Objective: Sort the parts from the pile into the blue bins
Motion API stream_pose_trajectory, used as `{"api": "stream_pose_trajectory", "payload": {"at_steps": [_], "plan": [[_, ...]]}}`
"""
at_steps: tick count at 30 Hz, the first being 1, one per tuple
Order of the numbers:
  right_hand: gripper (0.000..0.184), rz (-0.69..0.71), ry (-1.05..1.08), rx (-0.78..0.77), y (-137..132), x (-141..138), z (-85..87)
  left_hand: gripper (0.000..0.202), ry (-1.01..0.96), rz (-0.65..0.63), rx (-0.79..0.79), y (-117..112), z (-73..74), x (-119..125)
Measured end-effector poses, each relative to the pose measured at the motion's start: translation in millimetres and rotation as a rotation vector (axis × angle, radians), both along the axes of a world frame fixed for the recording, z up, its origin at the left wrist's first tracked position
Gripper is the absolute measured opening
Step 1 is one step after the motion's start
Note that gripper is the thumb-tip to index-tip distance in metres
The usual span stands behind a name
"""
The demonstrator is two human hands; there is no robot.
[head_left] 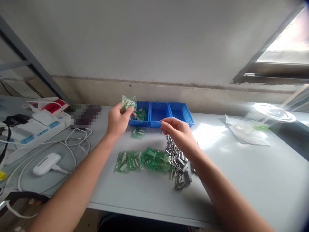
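My left hand is raised over the table and pinches a small green plastic packet just left of the blue bins. My right hand hovers over a pile of small metal parts, fingers curled downward; I cannot make out anything in them. More green packets lie on the table in front of me, one smaller packet sits near the bins, and the leftmost bin holds some green packets too.
White power strips, cables and a white charger lie at the left. Clear plastic bags and a round lid sit at the far right. The table's front edge runs near me.
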State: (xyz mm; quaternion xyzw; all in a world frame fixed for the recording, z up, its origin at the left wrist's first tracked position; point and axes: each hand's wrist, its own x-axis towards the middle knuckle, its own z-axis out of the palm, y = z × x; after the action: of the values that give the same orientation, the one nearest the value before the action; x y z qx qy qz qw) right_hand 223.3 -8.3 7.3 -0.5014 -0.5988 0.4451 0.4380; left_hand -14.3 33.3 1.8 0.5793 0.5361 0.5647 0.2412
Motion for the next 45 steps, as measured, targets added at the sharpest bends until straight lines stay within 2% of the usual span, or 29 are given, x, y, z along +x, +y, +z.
{"api": "stream_pose_trajectory", "payload": {"at_steps": [2,5,6,11,16,20,24,25,28,31,37,40,45], "plan": [[0.028,0.004,-0.073,0.025,-0.8,-0.6,0.2,0.030,0.103,0.078,0.064,4.4,-2.3,-5.5],[0.025,0.000,-0.211,0.091,-1.7,-1.2,-2.4,0.067,0.220,0.135,0.126,7.6,-6.4,-7.7],[0.023,-0.004,-0.284,0.137,-1.7,-1.0,-4.4,0.071,0.266,0.136,0.139,8.0,-7.9,-7.7],[0.025,0.002,-0.738,0.428,0.9,0.4,-20.2,0.051,0.484,0.101,0.186,9.0,-14.6,-9.4],[0.031,0.036,-0.972,0.466,2.7,0.2,-28.9,0.045,0.440,0.073,0.052,10.7,-16.0,-7.4],[0.031,0.070,-1.069,0.449,1.3,0.3,-26.3,0.026,0.380,0.079,0.103,14.0,-18.0,-5.5],[0.029,0.101,-1.138,0.420,0.0,0.8,-26.1,0.047,0.273,0.108,0.145,15.3,-21.8,-7.0],[0.029,0.108,-1.145,0.425,0.1,1.0,-27.1,0.044,0.277,0.107,0.165,15.1,-22.0,-7.4],[0.030,0.122,-1.144,0.449,1.3,1.4,-31.1,0.018,0.396,0.095,0.284,13.6,-19.6,-5.8],[0.032,0.121,-1.140,0.455,3.1,1.8,-32.7,0.020,0.492,0.090,0.362,12.0,-16.0,0.5],[0.032,0.066,-1.144,0.450,2.9,1.8,-29.5,0.026,0.793,0.075,0.111,6.5,-20.3,10.3],[0.030,0.057,-1.173,0.438,1.0,0.5,-28.7,0.026,0.838,0.065,0.110,5.3,-24.5,9.0],[0.027,0.043,-1.218,0.404,-1.9,-1.4,-27.6,0.027,0.873,-0.044,0.126,6.7,-27.3,6.4]]}}
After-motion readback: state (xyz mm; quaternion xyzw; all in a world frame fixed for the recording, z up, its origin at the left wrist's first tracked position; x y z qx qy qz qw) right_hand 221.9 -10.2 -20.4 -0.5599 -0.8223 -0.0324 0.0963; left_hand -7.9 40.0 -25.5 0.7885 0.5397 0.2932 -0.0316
